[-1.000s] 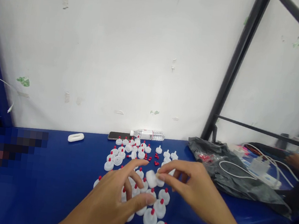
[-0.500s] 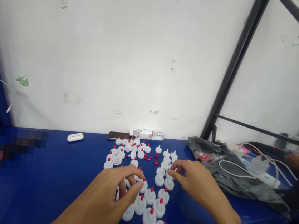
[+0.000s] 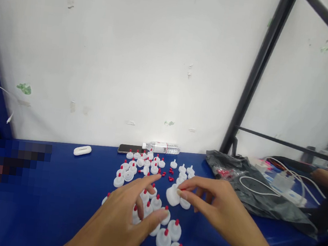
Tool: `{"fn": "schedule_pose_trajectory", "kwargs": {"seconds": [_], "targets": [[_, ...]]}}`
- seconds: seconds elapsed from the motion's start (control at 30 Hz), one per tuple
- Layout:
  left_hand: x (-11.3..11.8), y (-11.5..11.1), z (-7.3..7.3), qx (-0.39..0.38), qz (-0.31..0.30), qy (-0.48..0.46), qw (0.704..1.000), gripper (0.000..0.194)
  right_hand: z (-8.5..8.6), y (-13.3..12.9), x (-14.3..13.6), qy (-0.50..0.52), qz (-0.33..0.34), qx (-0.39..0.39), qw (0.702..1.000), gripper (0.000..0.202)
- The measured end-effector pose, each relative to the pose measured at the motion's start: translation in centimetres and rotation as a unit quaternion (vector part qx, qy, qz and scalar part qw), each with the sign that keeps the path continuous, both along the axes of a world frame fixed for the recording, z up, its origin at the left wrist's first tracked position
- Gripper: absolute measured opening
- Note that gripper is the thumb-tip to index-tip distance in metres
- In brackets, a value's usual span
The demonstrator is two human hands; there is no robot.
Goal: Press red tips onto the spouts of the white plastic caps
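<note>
My right hand [image 3: 203,192] pinches a white nozzle cap [image 3: 172,195] by its narrow end, its round base facing left and toward me. A bit of red shows at the fingertips. Thumb and fingers apart, my left hand [image 3: 130,214] hovers over a group of white caps with red tips [image 3: 163,239] and seems to hold nothing; it hides some of them. Under and behind my right hand stand several white caps without red tips [image 3: 182,168]. Small loose red tips [image 3: 170,178] lie between the two groups.
Against the wall lie a phone [image 3: 130,149] and a clear water bottle [image 3: 165,148]. A white oval object [image 3: 82,151] sits on the blue table [image 3: 54,197] at left. At right are a dark plastic bag [image 3: 250,200], white cables and a power strip [image 3: 296,196] beside a black metal frame [image 3: 256,78].
My right hand has come away from the untipped caps and now holds a cap. One red-tipped cap near it is gone from its spot. My left hand has opened wider and shifted slightly right.
</note>
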State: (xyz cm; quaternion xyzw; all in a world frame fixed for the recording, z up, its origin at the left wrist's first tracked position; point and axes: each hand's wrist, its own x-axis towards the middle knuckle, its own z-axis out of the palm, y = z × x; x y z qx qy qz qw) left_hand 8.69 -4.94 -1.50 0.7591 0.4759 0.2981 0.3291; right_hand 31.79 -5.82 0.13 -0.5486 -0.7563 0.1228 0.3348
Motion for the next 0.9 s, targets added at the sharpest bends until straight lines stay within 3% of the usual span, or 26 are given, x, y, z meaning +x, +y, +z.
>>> {"fn": "schedule_pose_trajectory", "kwargs": {"seconds": [0.07,0.17,0.23,0.3,0.43,0.6,0.7,0.77,0.83,0.9], "targets": [[0.3,0.1,-0.5,-0.011,-0.001,-0.007,1.000,0.072,0.3,-0.7,-0.9,0.064,0.046,0.000,0.997,0.022],[0.6,0.2,-0.8,0.022,-0.030,-0.027,0.999,0.048,0.3,-1.3,-2.3,0.102,0.080,0.005,0.992,0.024],[0.6,0.2,-0.7,0.066,-0.025,-0.030,0.997,0.038,0.2,-1.4,-2.9,0.088,0.074,0.026,0.993,0.026],[0.5,0.2,-0.7,0.100,-0.005,-0.014,0.995,0.039,0.1,-1.3,-3.3,0.055,0.062,0.042,0.996,0.026],[0.5,0.2,-1.0,0.161,-0.025,0.022,0.986,0.037,-0.3,-0.8,-3.7,-0.026,0.062,0.039,0.997,0.034],[1.1,-0.8,-0.5,0.182,0.021,0.014,0.983,0.024,-0.6,-0.3,-3.4,-0.044,0.098,0.032,0.994,0.043],[1.2,-1.9,0.5,0.116,0.019,-0.011,0.993,0.020,-0.4,-0.8,-3.5,-0.023,0.129,0.022,0.991,0.044],[0.8,-2.2,1.3,0.012,-0.025,-0.066,0.997,0.025,-0.4,-1.3,-3.7,-0.014,0.144,0.009,0.989,0.045],[0.1,-2.0,1.9,-0.127,-0.084,-0.126,0.980,0.037,-0.3,-1.7,-3.7,-0.007,0.140,0.011,0.990,0.044],[-0.9,-1.2,2.3,-0.258,-0.121,-0.162,0.945,0.051,-0.3,-1.7,-3.3,0.013,0.105,0.053,0.993,0.043]]}}
